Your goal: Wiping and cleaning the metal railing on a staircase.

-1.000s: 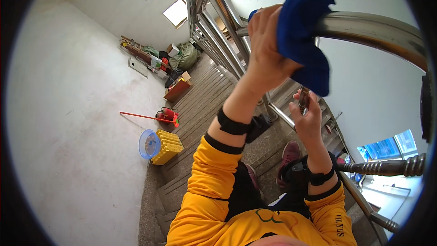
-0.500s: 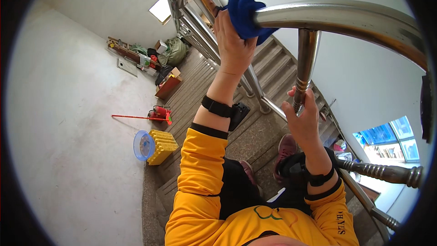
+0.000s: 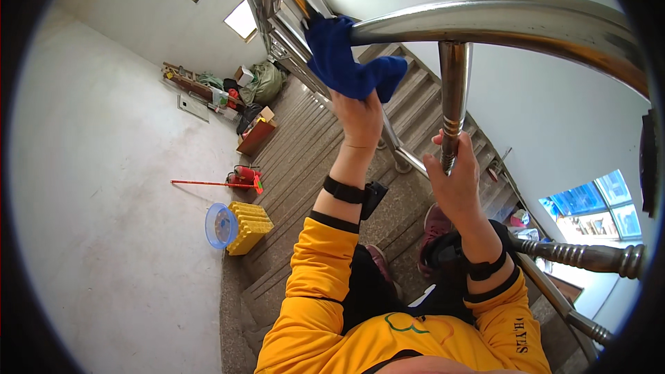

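A dark blue cloth (image 3: pixel 339 59) is draped against the end of the curved steel handrail (image 3: pixel 506 17). My left hand (image 3: pixel 359 119) is under and behind the cloth, holding it; the fingers are mostly covered by its folds. To the right, my right hand (image 3: pixel 457 183) is wrapped around the lower, ringed part of an upright steel baluster (image 3: pixel 454 83), with the thumb on the near left side. That baluster joins the handrail from below.
Stone stairs (image 3: pixel 298 145) run along the left and beyond the railing. Against the left wall stand a yellow bin (image 3: pixel 249 228), a light blue basin (image 3: pixel 221 226), red fire extinguishers (image 3: pixel 242 176) and a red-handled broom (image 3: pixel 208 183). Bags and boxes (image 3: pixel 260 83) are piled farther up.
My left hand has moved down and slightly right, turning under the cloth. The cloth now hangs lower and more spread out off the rail end. My right hand stays on the baluster.
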A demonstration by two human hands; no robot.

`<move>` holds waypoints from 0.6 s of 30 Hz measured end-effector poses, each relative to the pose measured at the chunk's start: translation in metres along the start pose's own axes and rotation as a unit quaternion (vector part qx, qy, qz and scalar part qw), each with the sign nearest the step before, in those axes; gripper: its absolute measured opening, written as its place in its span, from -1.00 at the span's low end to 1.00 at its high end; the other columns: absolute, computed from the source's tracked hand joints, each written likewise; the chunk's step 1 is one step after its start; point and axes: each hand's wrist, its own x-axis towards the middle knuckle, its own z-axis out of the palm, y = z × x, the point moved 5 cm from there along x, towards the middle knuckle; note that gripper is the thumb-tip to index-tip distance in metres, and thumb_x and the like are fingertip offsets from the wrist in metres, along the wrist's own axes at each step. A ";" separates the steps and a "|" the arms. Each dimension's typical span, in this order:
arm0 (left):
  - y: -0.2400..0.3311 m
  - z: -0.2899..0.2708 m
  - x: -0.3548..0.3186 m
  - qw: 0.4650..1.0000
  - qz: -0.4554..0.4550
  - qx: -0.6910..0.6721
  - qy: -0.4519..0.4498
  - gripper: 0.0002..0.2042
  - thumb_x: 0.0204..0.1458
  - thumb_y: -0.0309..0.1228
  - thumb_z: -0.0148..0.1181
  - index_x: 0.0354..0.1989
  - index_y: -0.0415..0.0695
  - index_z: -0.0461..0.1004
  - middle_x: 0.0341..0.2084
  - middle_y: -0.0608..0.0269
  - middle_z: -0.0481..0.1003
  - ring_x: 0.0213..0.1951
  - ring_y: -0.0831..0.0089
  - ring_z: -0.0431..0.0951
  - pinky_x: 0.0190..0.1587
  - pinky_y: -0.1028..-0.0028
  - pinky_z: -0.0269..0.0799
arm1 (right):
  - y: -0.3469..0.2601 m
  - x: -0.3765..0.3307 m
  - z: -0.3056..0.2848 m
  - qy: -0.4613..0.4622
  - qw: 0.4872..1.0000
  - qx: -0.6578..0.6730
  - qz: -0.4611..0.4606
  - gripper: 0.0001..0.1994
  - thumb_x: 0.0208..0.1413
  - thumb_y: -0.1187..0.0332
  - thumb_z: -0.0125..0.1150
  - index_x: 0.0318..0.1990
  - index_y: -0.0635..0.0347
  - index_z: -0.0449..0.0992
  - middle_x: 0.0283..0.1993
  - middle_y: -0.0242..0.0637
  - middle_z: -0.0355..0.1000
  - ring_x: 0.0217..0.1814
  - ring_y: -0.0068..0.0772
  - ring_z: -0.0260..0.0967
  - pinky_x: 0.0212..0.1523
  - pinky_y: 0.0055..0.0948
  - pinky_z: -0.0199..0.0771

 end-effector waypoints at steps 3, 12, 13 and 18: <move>-0.002 0.012 -0.011 0.984 0.087 0.154 0.034 -0.72 -0.02 -0.46 0.16 -0.15 -0.30 0.34 -0.01 -0.21 0.25 0.07 -0.23 0.17 0.17 0.04 0.02 | -0.003 -0.001 0.001 0.000 1.000 0.003 -0.003 -0.63 -0.10 0.48 0.21 -0.09 0.25 0.29 -0.22 -0.27 0.37 -0.21 -0.44 0.31 -0.12 -0.42 0.28; -0.050 0.018 0.021 0.933 -0.271 -0.201 0.126 -0.37 -0.20 -0.36 0.39 0.04 -0.31 0.23 -0.12 0.10 0.41 -0.08 0.38 0.42 0.00 0.47 0.31 | -0.003 -0.003 -0.001 -0.008 0.999 0.019 0.028 -0.60 -0.10 0.52 0.20 -0.05 0.28 0.28 -0.20 -0.27 0.36 -0.13 -0.44 0.32 -0.02 -0.45 0.26; -0.068 0.009 0.023 0.934 -0.255 -0.225 0.105 -0.43 -0.23 -0.36 0.40 -0.04 -0.32 0.28 -0.21 0.16 0.45 -0.15 0.37 0.46 -0.03 0.47 0.34 | -0.008 -0.004 0.003 -0.017 1.000 0.015 0.018 -0.60 -0.10 0.53 0.19 -0.05 0.28 0.27 -0.20 -0.27 0.35 -0.13 -0.44 0.32 -0.03 -0.45 0.27; -0.048 -0.005 0.055 0.959 -0.200 -0.197 0.030 -0.47 -0.26 -0.39 0.42 -0.10 -0.29 0.32 -0.26 0.18 0.48 -0.24 0.45 0.48 -0.16 0.53 0.42 | 0.002 -0.003 0.008 -0.032 0.999 -0.034 0.023 -0.60 -0.09 0.56 0.17 -0.04 0.25 0.24 -0.21 -0.28 0.30 -0.13 -0.46 0.29 -0.06 -0.46 0.28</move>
